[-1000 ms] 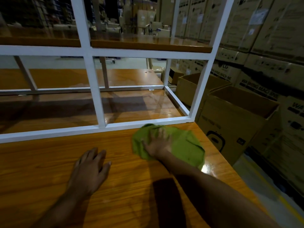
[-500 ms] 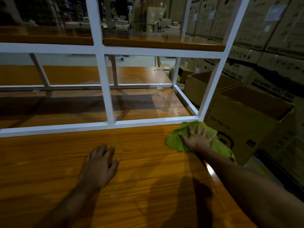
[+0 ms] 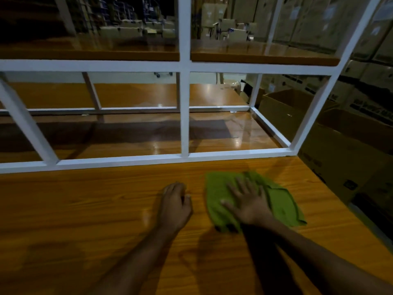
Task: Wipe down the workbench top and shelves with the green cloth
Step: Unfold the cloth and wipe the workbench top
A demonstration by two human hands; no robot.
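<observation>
A person's right hand [image 3: 248, 203] presses flat on the green cloth [image 3: 280, 207], palm down, fingers straight and spread wide, so the cloth is pinned rather than clutched. The cloth lies rumpled on the workbench top [image 3: 85, 209], a glossy orange-brown wood-grain surface. It spills out from under the hand toward three and four o'clock, near the bench's right edge. At nine o'clock from the cloth, just beside it but not touching, the left hand [image 3: 174, 207] rests palm down on the bare wood, fingers loosely bent and holding nothing. At twelve o'clock from both hands a white metal frame [image 3: 184, 116] rises from the bench, its bottom rail running across the full width. Behind that rail sits the lower shelf [image 3: 127, 141], shadowed and streaked with glare, and higher up the frame carries the upper shelf [image 3: 255, 54] in the same wood. At two o'clock, off the right edge of the bench, open cardboard boxes [image 3: 340, 150] stand low beside it, with stacked printed cartons [image 3: 372, 67] behind them in the dim room.
</observation>
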